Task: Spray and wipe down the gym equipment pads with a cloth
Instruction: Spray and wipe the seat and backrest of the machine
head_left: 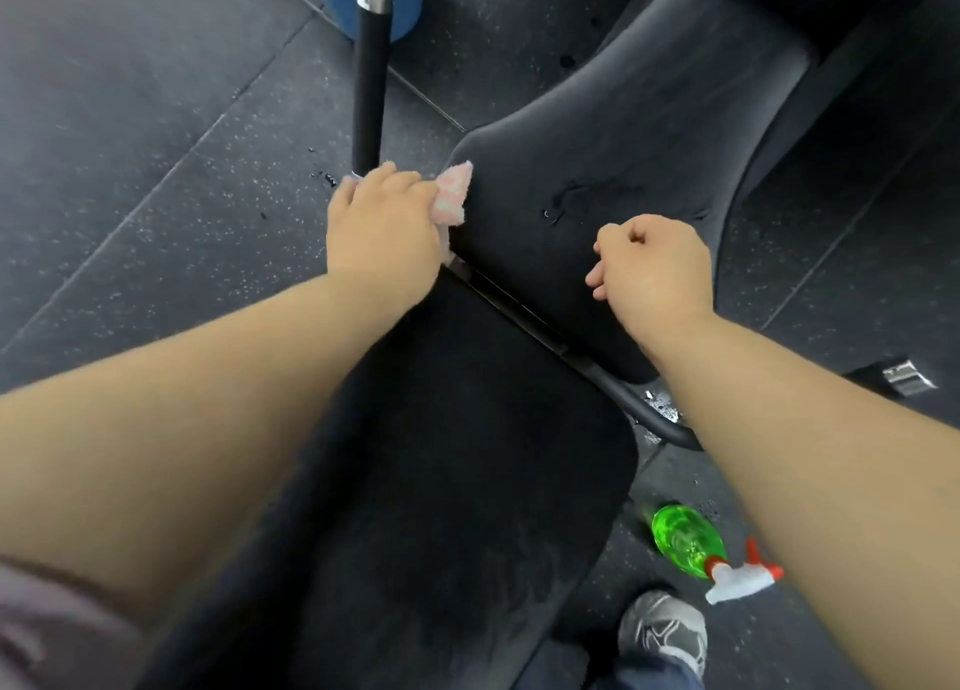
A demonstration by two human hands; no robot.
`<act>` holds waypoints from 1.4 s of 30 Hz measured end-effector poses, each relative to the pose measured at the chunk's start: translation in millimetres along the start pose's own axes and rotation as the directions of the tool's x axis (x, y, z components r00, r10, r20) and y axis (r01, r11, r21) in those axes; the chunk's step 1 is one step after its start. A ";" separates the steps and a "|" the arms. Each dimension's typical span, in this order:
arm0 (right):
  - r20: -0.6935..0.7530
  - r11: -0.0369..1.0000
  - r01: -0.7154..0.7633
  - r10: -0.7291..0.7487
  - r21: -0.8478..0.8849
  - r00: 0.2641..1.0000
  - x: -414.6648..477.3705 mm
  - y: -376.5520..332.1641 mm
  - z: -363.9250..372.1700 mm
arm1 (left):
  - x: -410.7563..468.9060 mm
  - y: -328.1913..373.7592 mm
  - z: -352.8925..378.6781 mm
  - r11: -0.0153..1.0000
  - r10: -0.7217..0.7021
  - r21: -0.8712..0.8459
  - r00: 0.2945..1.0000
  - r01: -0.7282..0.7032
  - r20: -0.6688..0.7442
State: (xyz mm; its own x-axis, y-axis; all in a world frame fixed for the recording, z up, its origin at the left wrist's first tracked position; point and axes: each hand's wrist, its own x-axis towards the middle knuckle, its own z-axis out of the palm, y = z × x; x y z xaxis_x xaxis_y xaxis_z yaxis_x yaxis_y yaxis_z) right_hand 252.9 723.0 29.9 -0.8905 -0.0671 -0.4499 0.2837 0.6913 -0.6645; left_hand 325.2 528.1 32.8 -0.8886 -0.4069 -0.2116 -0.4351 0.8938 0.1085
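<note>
Clenched round a pink cloth [453,193], the grip of the left hand [382,227] sits at the left edge of the far pad [649,133], with the cloth bunched against the pad's rim and part of it sticking out beyond the knuckles. The right hand [654,268] is over the near end of the same pad, its grip curled into a loose fist with nothing in it; it seems to rest on the surface, though contact is hard to judge from above. Between the two hands, a few wet streaks [566,201] glisten on the black upholstery.

Nearer to the camera lies a second pad [457,481], dark and dull, separated from the far one by a narrow gap where a metal frame tube [649,419] runs out to the right. A black handle bar [370,76] with a chrome cap rises just beyond the left hand.

On the speckled rubber floor [130,118], the green spray bottle [685,539] lies on its side to the right of the near pad (white head and red trigger pointing right), well apart from both hands. A grey shoe [665,627] stands near it.
</note>
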 end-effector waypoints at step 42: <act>0.154 0.965 0.264 -0.261 0.004 0.953 -13.5 11.8 19.3 | 21.3 -14.5 28.5 0.005 -0.745 -0.916 0.613 0.401 0.264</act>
State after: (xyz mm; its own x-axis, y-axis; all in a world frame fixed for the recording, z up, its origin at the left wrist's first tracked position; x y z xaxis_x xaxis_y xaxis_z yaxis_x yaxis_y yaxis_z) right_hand 275.2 718.1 16.6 -0.8680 -0.3553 -0.3469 0.0401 0.6460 -0.7623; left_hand 316.7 511.8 -0.9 -0.1823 -0.8655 -0.4666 -0.4913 -0.3309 0.8057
